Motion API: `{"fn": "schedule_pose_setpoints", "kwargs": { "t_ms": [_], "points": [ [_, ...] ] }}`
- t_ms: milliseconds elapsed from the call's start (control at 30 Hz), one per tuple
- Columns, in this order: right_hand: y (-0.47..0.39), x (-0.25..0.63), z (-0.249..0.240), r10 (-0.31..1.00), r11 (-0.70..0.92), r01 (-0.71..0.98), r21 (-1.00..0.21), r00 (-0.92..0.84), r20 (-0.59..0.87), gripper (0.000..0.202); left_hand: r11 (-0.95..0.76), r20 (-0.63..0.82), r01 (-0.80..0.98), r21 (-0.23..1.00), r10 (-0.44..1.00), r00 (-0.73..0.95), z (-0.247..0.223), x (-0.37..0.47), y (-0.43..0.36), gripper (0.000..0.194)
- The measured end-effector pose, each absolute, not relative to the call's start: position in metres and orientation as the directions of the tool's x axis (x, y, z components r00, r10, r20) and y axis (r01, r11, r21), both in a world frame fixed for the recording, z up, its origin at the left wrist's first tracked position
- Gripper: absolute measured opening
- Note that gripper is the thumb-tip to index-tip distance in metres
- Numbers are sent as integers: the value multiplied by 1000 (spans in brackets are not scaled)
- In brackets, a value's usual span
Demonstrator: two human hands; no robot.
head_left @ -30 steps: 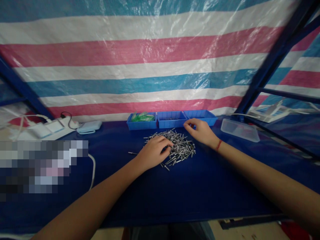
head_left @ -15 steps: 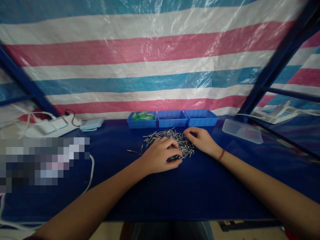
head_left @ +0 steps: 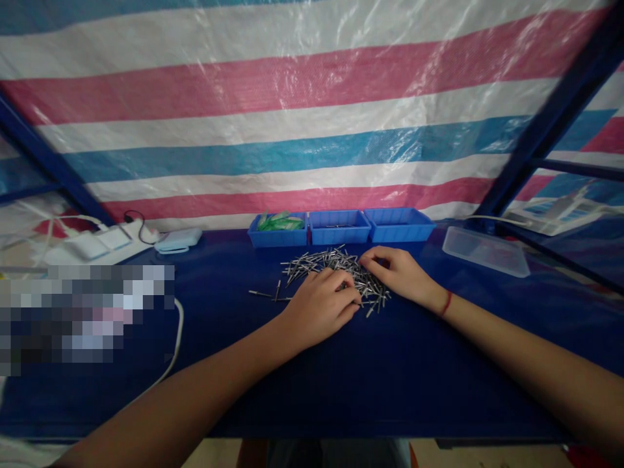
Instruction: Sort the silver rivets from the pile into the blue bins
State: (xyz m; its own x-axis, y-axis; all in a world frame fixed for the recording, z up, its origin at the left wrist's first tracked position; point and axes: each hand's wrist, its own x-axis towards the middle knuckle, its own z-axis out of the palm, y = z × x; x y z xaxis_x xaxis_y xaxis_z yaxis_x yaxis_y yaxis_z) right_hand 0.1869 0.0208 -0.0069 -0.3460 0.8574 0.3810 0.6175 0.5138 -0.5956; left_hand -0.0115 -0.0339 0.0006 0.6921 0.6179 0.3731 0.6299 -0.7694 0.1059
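Note:
A loose pile of thin silver metal pins that look like blind rivets (head_left: 312, 261) lies on the blue table. My left hand (head_left: 324, 302) rests over the front of the pile, its fingers curled and drawn together at the tips; whatever they hold is hidden. At the pile's right edge is my right hand (head_left: 397, 270), thumb and forefinger pinched around something too small to make out. A few stray rivets (head_left: 260, 294) lie apart, left of the pile.
Behind the pile stand three blue bins: the left bin (head_left: 277, 239) with green plastic, the middle bin (head_left: 340, 234) with a few pins, and the right bin (head_left: 400, 229). A clear plastic lid (head_left: 485, 252) lies right; a power strip (head_left: 104, 244) and light-blue case (head_left: 179, 240) sit left.
My left hand's fingers have closed together from a wider spread and moved slightly right, and some pins have spread at the pile's front right. My right hand keeps its pinch.

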Motion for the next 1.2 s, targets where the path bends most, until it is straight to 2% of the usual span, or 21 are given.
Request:
{"fn": "schedule_pose_setpoints", "kwargs": {
  "t_ms": [233, 333, 500, 633, 700, 833, 900, 1000, 1200],
  "points": [
    [10, 182, 1, 818, 567, 592, -572, -321, 478, 22, -765, 361, 644, 17, 606, 709, -5, -11, -33, 14],
    [6, 179, 5, 789, 607, 575, -549, -349, 506, 21, -761, 359, 648, 26, 612, 704, -8, -11, -33, 12],
    [0, 175, 8, 791, 611, 547, -572, -391, 471, 20, -716, 408, 669, 198, 681, 608, -3, -15, -32, 11],
    [-6, 172, 9, 780, 624, 505, -596, -439, 446, 16, -711, 450, 641, 290, 692, 565, 2, -20, -31, 13],
    [-9, 170, 10, 795, 595, 444, -670, -449, 408, 16, -715, 470, 616, 331, 691, 549, 2, -21, -31, 13],
    [-11, 166, 11, 861, 421, 235, -876, -407, 305, 16, -695, 509, 566, 444, 715, 479, -1, -18, -32, 11],
    [-12, 165, 12, 880, 360, 159, -919, -385, 278, 15, -653, 522, 538, 532, 754, 399, -1, -17, -32, 4],
    [-15, 162, 13, 882, 339, 104, -935, -380, 278, 14, -593, 490, 482, 645, 805, 335, 0, -18, -29, 17],
    [-22, 154, 7, 904, 331, 94, -939, -317, 287, 20, -595, 468, 540, 596, 803, 368, 2, -23, -24, 13]
  ]
}}
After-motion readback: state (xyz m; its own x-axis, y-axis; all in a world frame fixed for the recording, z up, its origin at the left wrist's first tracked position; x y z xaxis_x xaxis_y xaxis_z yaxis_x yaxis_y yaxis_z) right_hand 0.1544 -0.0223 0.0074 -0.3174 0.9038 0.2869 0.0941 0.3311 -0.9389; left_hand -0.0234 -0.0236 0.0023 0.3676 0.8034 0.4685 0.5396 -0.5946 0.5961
